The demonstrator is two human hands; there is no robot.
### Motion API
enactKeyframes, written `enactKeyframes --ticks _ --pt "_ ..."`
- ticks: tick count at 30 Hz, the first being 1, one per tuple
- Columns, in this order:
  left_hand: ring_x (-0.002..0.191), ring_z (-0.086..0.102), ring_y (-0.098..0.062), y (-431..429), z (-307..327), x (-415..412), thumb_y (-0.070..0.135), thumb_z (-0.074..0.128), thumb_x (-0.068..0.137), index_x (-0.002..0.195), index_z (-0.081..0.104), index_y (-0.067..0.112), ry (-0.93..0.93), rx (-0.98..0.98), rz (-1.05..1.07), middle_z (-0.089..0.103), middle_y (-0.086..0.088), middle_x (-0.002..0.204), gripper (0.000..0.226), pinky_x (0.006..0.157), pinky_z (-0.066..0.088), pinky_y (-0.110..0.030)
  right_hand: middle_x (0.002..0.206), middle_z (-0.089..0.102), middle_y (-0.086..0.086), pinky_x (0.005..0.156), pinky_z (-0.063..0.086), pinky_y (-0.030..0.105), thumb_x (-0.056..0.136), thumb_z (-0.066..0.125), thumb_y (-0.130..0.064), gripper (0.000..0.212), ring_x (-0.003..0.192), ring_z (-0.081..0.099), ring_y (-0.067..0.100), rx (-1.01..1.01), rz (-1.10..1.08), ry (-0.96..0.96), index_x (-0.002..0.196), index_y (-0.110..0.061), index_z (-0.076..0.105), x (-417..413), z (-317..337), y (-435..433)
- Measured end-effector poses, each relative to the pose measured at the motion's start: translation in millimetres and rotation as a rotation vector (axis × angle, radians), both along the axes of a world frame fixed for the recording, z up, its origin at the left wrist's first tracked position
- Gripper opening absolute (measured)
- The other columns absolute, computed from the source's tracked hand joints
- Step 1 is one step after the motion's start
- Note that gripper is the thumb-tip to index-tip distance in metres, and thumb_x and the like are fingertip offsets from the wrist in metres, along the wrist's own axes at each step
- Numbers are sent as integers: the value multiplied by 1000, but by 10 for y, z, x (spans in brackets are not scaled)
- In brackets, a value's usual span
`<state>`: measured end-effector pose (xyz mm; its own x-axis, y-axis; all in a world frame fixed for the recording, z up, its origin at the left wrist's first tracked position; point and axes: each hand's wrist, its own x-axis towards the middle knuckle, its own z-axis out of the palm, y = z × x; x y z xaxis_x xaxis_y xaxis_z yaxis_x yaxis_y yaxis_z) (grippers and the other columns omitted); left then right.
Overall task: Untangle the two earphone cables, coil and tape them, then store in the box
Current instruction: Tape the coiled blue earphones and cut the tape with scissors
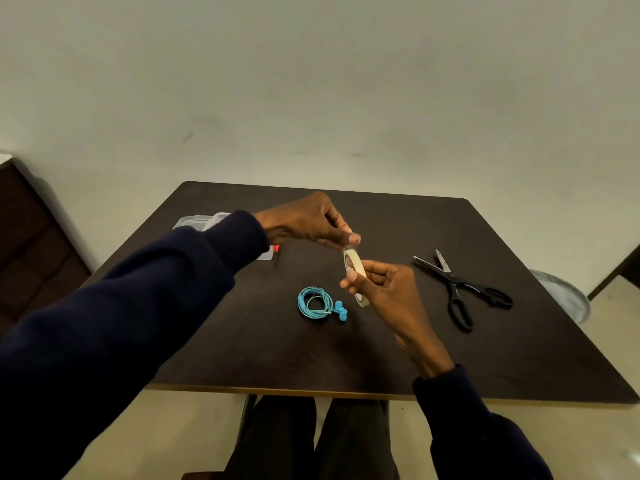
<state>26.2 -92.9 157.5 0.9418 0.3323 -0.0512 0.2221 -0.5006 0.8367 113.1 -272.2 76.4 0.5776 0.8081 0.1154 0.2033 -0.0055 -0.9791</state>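
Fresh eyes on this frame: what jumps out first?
Both hands meet over the middle of the dark table: the right hand grips a cream tape roll while the left hand pinches at its top edge. Just nearer the person lie coiled blue earphones. Open black scissors lie to the right.

Dark brown, squarish wooden table (398, 358) with rounded far corners and a pale strip along its near edge. Lying on it: one bright blue earphone cable (302, 303) wound in a flat coil near the middle, earbuds at its right side; one pair of black-handled metal scissors (453, 280), blades apart, well to the right. At far left, one clear plastic box (194, 223), partly hidden, a small red item (276, 248) just beside it.
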Motion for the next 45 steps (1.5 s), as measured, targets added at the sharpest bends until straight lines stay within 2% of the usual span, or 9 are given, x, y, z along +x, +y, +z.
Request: enactKeyframes --ticks 5,11,19,23,27,30,34,39,45 --pt "73 73 -17 -10 5 37 20 86 76 81 77 3 -138 305 77 76 -5 77 19 70 57 -21 77 77 1 68 57 23 92 66 -27 20 66 70 10 1 -53 -35 104 -12 72 24 -24 10" --pt "62 67 1 -94 101 108 22 88 74 74 75 9 -228 442 89 72 6 69 18 62 50 -9 73 76 7 61 56 25 90 67 -36 32 58 68 14 -40 -147 5 93 -5 74 17 -80 146" --pt "70 72 -9 -49 212 252 18 85 76 81 77 7 -227 420 28 76 1 76 14 72 58 -19 96 78 2 89 59 38 89 71 -28 26 89 74 12 -85 -123 -33 109 -13 73 208 -150 74" --pt "70 72 -7 -64 202 307 17 86 76 80 78 8 -215 434 14 76 1 76 13 69 56 -14 99 77 0 88 59 33 86 74 -23 26 92 73 9 -136 -63 -117 112 -15 72 331 -111 -13" --pt "69 71 -3 -38 203 341 16 86 76 79 78 9 -207 451 23 75 4 76 12 65 52 -10 98 75 -4 78 56 17 86 76 -20 30 88 71 2 -197 -60 -235 114 -13 71 508 -66 -122" --pt "69 70 -3 10 199 349 16 86 76 80 77 10 -203 447 32 75 5 76 11 66 52 -12 94 75 2 69 49 10 83 78 -13 27 81 71 5 -328 -288 -500 110 -10 73 910 -84 -352" --pt "68 69 0 29 154 359 17 86 76 79 77 12 -204 459 44 75 8 75 10 66 50 -12 97 68 16 68 40 32 78 79 -30 32 96 64 34 -795 -447 -833 95 -4 68 1337 -24 -685" --pt "74 72 -7 65 127 356 18 86 76 80 78 11 -203 455 58 76 6 77 12 74 56 -20 124 58 21 95 43 40 82 73 -49 57 119 50 38 -1022 -354 -824 115 -5 59 1523 -203 -776" --pt "73 71 -10 99 146 322 17 86 76 80 77 10 -192 462 80 76 4 77 12 73 56 -20 130 54 25 105 38 46 87 68 -47 52 127 45 43 -1083 -312 -818 118 -7 58 1538 -270 -700"
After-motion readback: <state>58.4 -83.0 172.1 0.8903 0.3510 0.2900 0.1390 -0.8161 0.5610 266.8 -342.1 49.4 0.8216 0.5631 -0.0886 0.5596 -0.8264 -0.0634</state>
